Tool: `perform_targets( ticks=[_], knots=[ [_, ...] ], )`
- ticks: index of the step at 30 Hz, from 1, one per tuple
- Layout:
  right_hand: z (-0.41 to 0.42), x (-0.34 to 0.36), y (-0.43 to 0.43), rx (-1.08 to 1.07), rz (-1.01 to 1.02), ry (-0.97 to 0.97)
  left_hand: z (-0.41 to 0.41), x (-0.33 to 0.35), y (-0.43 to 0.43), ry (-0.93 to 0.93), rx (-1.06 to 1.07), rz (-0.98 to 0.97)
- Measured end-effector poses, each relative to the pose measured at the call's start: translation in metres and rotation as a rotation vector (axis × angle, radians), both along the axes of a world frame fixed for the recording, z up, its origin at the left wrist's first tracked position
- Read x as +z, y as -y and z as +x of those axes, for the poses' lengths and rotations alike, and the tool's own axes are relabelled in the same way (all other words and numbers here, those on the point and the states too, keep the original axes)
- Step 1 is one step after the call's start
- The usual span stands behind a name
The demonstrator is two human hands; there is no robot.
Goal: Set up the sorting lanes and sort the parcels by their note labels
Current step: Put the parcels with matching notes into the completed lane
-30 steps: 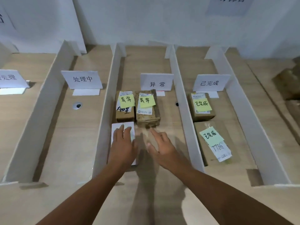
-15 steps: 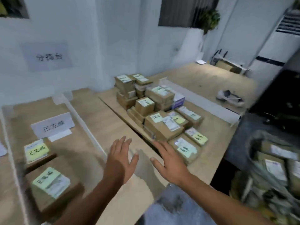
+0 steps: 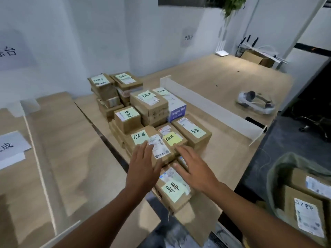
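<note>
1. The left grip (image 3: 143,169) is wide, fingers straight, over the near parcel (image 3: 152,140) on the worktop (image 3: 229,154);
2. The parcel is a stiff brown box; it looks light and not slippery; I would hold its two sides;
3. The right grip (image 3: 195,170) is wide too, holding nothing.

Hands: two, the left hand (image 3: 143,169) and the right hand (image 3: 195,169).
Parcels (image 3: 191,131) in the pile: nine show a note on top; more lie beneath, too hidden to count.
Sticky notes (image 3: 140,137): nine on the pile, eight pale green and one yellow.
Sack (image 3: 279,169): one.
Parcels in the sack: two in view.
Divider boards (image 3: 206,108): two, one lying on the right table and one blurred at the left.
Lane sign (image 3: 10,147): one, cut by the left edge.
Wall sheets (image 3: 188,37): two.
Open carton (image 3: 258,58) by the far wall: one.
</note>
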State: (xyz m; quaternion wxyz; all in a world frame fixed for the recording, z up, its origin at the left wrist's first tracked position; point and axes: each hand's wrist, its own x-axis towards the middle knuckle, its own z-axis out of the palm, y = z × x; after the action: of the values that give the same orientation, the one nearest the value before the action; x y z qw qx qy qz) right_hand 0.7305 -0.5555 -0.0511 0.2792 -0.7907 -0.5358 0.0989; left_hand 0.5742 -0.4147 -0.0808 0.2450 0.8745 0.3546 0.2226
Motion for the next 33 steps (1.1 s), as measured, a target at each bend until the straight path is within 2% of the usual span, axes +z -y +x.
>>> perform_targets(
  ticks=[6,10,15,19,25,29,33],
  knots=[
    [0.072,-0.024,-0.065,0.117,-0.093,-0.020,0.047,-0.022,-0.040,-0.090,0.178,-0.078],
    [0.105,-0.050,-0.107,0.187,-0.159,-0.072,0.052,-0.038,-0.056,-0.036,0.344,-0.112],
    [0.126,-0.098,-0.157,0.325,-0.304,0.096,0.053,-0.082,-0.070,-0.092,0.507,-0.389],
    [0.128,-0.121,-0.171,0.392,-0.263,0.154,0.061,-0.100,-0.066,-0.040,0.515,-0.540],
    [0.125,-0.109,-0.166,0.390,-0.148,0.088,0.064,-0.089,-0.055,0.025,0.519,-0.524],
    [0.106,-0.072,-0.159,0.450,-0.090,0.092,0.039,-0.056,-0.036,0.014,0.604,-0.484],
    [0.064,-0.024,-0.161,0.506,-0.029,0.025,-0.001,-0.009,-0.019,0.079,0.715,-0.394]
  ],
)
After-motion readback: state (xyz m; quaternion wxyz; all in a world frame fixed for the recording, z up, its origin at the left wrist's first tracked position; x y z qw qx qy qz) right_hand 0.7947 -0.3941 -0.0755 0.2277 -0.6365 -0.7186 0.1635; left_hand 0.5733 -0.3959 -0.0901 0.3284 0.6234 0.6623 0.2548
